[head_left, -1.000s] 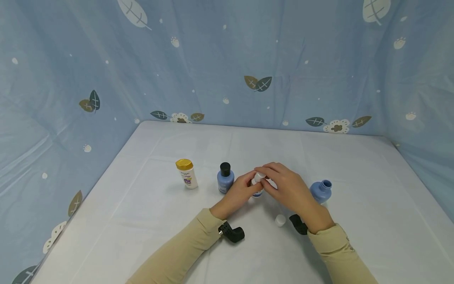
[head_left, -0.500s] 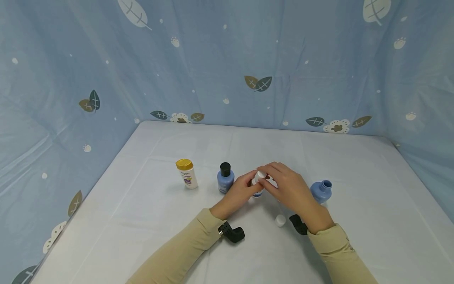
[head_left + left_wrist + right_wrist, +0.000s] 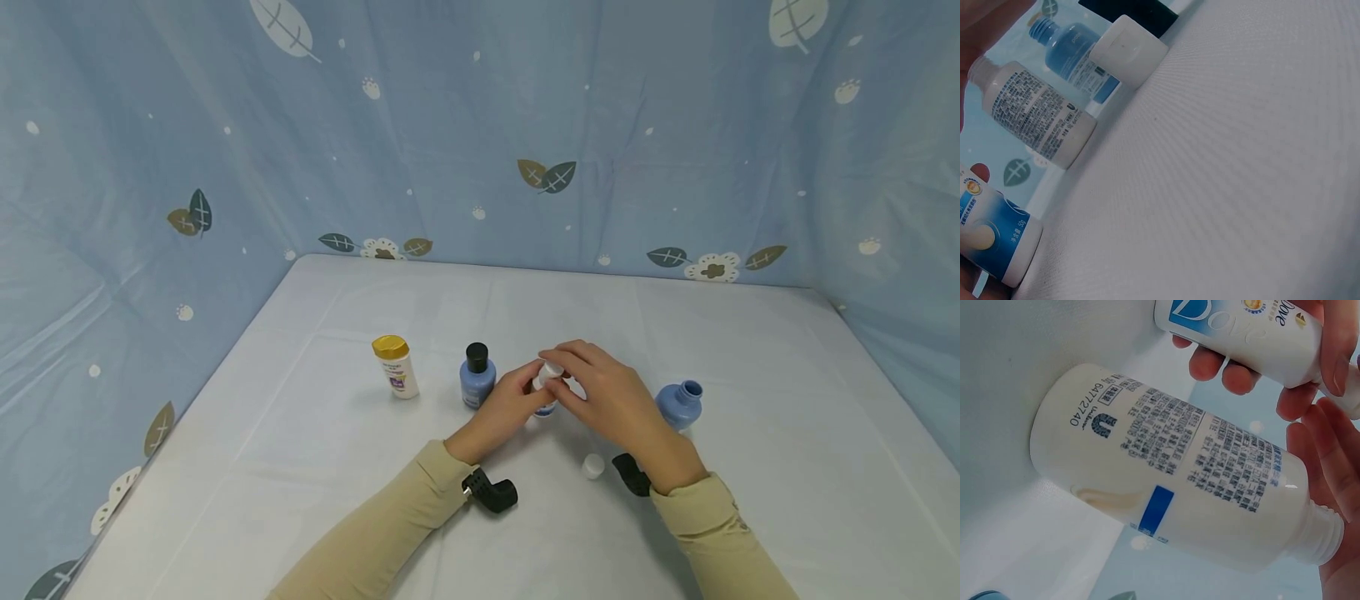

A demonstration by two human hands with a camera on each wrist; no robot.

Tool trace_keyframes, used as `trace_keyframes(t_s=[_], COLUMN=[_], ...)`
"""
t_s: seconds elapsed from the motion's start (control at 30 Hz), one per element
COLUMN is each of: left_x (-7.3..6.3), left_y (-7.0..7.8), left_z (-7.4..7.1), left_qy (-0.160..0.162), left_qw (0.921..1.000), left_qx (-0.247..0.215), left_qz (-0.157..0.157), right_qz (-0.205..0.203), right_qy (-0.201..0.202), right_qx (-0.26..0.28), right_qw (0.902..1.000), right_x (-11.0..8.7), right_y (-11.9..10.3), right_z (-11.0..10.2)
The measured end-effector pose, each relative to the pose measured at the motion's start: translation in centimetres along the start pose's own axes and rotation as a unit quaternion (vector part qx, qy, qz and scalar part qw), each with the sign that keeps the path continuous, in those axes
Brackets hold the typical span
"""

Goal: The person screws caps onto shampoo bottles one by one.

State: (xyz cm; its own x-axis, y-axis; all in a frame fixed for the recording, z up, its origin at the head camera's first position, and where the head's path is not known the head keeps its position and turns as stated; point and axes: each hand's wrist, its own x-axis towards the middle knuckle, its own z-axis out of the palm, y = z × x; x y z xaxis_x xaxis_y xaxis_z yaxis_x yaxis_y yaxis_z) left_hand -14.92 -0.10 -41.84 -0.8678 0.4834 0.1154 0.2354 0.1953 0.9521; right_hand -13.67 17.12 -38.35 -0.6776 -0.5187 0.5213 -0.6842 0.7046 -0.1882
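My left hand grips a small white Dove bottle around its body; its blue and white label shows in the right wrist view. The fingers of my right hand pinch the white cap at the top of that bottle. Whether the cap sits fully on the neck is hidden by the fingers. Close by stands an uncapped white bottle with printed text and a threaded neck, which my right hand covers in the head view. A loose white cap lies on the table nearer to me.
Left of my hands stands a blue bottle with a black cap, and farther left a white bottle with a gold cap. An uncapped blue bottle is beyond my right wrist. A white cloth covers the table; patterned blue curtains hang around it.
The fingers of my right hand have shifted slightly about the cap. My left hand and the bottle it holds stay in place, as do the other bottles.
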Motion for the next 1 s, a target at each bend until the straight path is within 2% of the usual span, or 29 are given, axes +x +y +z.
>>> trace_keyframes(t_s=[0.23, 0.4, 0.63, 0.8, 1.0], left_x=[-0.1, 0.0, 1.0, 1.1, 1.0], left_y=[0.2, -0.1, -3.2, -3.5, -3.3], left_z=[-0.1, 0.0, 0.5, 0.5, 0.5], left_qy=[-0.004, -0.004, -0.004, -0.001, -0.004], left_qw=[0.9999, 0.9999, 0.9999, 0.9999, 0.9998], left_qx=[0.007, -0.009, -0.012, -0.01, -0.018], left_qz=[-0.007, -0.004, -0.003, 0.004, -0.004], right_qz=[0.009, 0.011, 0.014, 0.019, 0.017], right_qy=[-0.005, -0.003, -0.004, -0.004, 0.001], right_qx=[0.001, 0.004, 0.006, 0.007, 0.008], right_qw=[1.0, 0.9999, 0.9999, 0.9998, 0.9998], right_x=[0.0, 0.0, 0.0, 0.0, 0.0], right_y=[0.0, 0.0, 0.1, 0.1, 0.1], right_z=[0.0, 0.1, 0.0, 0.1, 0.2])
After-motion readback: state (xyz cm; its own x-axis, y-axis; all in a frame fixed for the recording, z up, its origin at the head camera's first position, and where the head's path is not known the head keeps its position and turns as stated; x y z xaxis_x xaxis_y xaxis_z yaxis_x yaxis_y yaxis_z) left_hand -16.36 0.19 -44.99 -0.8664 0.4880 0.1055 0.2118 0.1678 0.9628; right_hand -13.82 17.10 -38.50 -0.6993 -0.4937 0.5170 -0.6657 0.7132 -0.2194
